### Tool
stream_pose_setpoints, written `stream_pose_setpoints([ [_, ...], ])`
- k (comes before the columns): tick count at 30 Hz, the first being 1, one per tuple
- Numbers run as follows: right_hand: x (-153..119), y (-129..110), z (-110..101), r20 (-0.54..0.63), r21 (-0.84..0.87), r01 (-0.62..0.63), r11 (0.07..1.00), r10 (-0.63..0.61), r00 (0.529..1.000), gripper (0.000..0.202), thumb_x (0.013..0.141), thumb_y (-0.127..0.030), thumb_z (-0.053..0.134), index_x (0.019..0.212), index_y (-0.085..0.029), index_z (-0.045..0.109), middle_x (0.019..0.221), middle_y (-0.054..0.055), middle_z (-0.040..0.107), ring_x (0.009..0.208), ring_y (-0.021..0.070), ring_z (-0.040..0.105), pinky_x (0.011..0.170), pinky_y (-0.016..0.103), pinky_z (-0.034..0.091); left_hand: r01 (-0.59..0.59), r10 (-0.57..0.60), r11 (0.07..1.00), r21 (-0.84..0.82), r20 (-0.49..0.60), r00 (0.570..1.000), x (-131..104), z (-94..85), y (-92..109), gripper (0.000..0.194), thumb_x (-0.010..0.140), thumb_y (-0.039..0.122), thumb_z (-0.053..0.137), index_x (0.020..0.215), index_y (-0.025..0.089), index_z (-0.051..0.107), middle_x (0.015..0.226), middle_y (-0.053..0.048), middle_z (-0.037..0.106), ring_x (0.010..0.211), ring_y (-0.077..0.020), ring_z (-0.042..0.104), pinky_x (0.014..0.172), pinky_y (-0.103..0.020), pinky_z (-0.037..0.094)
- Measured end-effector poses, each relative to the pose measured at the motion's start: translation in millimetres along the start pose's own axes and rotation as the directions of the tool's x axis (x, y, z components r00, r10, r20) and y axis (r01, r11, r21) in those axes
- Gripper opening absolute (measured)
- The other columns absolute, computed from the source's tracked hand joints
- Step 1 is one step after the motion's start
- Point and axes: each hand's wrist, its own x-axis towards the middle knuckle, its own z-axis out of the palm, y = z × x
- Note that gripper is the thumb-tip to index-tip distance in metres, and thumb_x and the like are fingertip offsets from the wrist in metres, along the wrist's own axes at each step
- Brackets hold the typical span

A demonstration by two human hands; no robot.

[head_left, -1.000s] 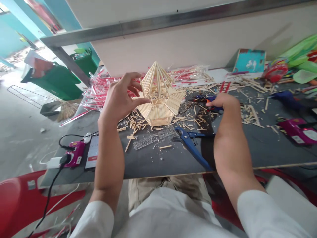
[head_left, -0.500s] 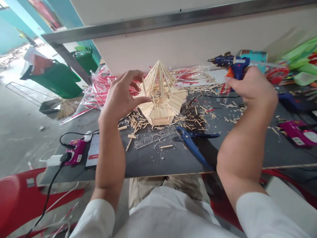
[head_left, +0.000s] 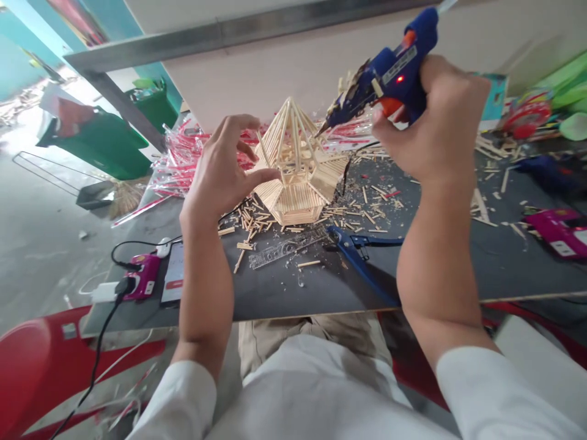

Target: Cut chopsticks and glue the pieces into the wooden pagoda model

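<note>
A small pavilion-like model (head_left: 300,201) of thin wooden sticks stands on the table, with a pointed, partly open roof. Beside its left face, my left hand (head_left: 224,165) has a thin wooden stick (head_left: 263,150) spanned between index finger and thumb. Closed around the handle of a blue hot glue gun (head_left: 398,73) with an orange trigger is my right hand (head_left: 440,116). The gun's nozzle points down-left at the roof's right side; whether it touches cannot be made out. A red light glows on the gun.
Cut stick pieces (head_left: 257,226) litter the dark table (head_left: 275,299). A clear ruler (head_left: 288,247) and blue cutters (head_left: 358,256) lie in front of the model. Red-and-clear plastic wrappers (head_left: 177,159) are heaped behind left. Purple power strips (head_left: 143,276) sit at both sides, a phone (head_left: 173,275) at left.
My right hand has brought the glue gun left and tilted its nozzle down to the model's roof. My left hand stays by the left face, the stick still between its fingers.
</note>
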Motion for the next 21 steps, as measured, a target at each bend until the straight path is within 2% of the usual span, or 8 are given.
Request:
stream_pose_setpoints([
  [3,0.2,-5.6,1.9,0.036,-0.001,0.068,0.998,-0.068,0.997,0.036,0.069,-0.015,0.068,0.105,-0.021,0.067,0.098,0.013,0.075,0.088,0.0346,0.070,0.075,0.038,0.046,0.007,-0.007,1.000,0.015,0.023,1.000,-0.2,0.0,6.0,0.071,0.079,0.060,0.082,0.136,0.028,0.052,0.142,-0.007,0.061,0.091,-0.0206,0.069,0.075,-0.038,0.057],
  [6,-0.4,-8.1,5.0,0.087,0.020,0.077,0.997,-0.079,0.993,0.043,0.069,-0.016,0.068,0.112,-0.022,0.068,0.101,0.011,0.075,0.085,0.0317,0.068,0.075,0.037,0.045,-0.010,0.008,1.000,0.029,0.060,0.998,0.9,0.7,8.0,0.069,0.079,0.051,0.084,0.136,0.026,0.053,0.133,-0.006,0.066,0.088,-0.0188,0.069,0.076,-0.037,0.057],
  [11,-2.9,-8.5,7.1,0.169,0.043,0.110,0.993,-0.115,0.979,0.055,0.080,-0.023,0.065,0.134,-0.021,0.066,0.103,0.012,0.073,0.086,0.0314,0.066,0.079,0.038,0.045,-0.041,0.033,0.997,0.060,0.134,0.990,1.8,2.8,6.1,0.066,0.077,0.047,0.086,0.134,0.027,0.058,0.144,-0.009,0.061,0.089,-0.0219,0.071,0.072,-0.037,0.056],
  [16,-4.6,-9.9,4.6,0.189,0.040,0.080,0.996,-0.086,0.978,0.055,0.084,-0.024,0.062,0.138,-0.027,0.062,0.108,0.010,0.073,0.096,0.0334,0.065,0.082,0.040,0.046,-0.043,0.036,0.998,0.054,0.126,0.991,2.6,4.8,5.7,0.067,0.077,0.052,0.085,0.134,0.029,0.060,0.145,-0.007,0.061,0.085,-0.0204,0.070,0.073,-0.038,0.056],
  [21,-4.8,-9.6,5.0,0.217,0.110,0.046,0.993,-0.069,0.974,0.054,0.084,-0.024,0.061,0.137,-0.034,0.060,0.114,0.009,0.073,0.105,0.0364,0.066,0.087,0.044,0.046,-0.041,0.037,0.998,0.042,0.095,0.995,3.7,5.4,8.4,0.067,0.076,0.053,0.087,0.133,0.031,0.060,0.133,0.001,0.068,0.080,-0.0158,0.068,0.075,-0.037,0.056],
])
